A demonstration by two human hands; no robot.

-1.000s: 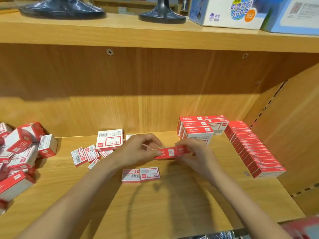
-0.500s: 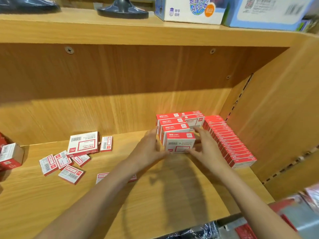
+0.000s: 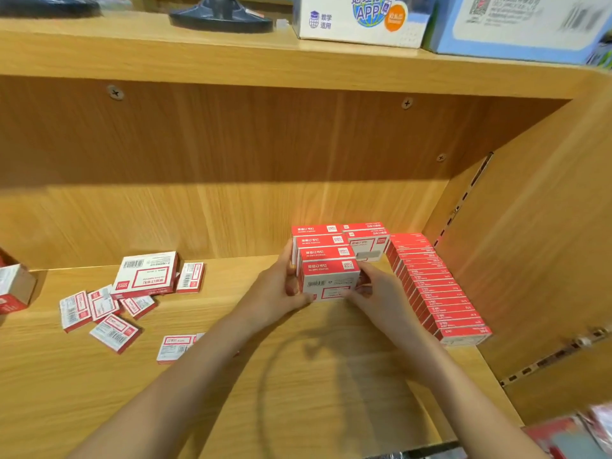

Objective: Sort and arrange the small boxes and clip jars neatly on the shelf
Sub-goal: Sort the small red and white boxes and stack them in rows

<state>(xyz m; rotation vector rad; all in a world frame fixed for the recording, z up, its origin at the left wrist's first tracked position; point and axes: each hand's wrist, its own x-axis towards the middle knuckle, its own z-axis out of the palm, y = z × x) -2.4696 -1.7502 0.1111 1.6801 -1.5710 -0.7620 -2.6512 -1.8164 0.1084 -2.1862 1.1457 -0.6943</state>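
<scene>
A wooden shelf (image 3: 331, 376) with a wood-grain back panel and a side wall on the right forms the bay; a board above it carries a dark round base (image 3: 220, 16), a white carton (image 3: 359, 19) and a blue carton (image 3: 516, 24); three screw heads show in the back panel. The boxes are red and white with printed labels and barcodes. Both hands meet at the front box (image 3: 329, 281) of a row (image 3: 323, 246) of four standing near the back right; the left hand (image 3: 281, 289) curls round its left side, the right hand (image 3: 372, 291) pinches its right lower edge. Behind that row stand two more boxes (image 3: 366, 240); just right of them a long line (image 3: 433, 286) of thin boxes, about sixteen, runs toward the shelf front. To the left lie loose flat boxes (image 3: 109, 309), roughly eight, one (image 3: 145, 273) larger than the others; another box (image 3: 15, 288) sits at the far left edge.
</scene>
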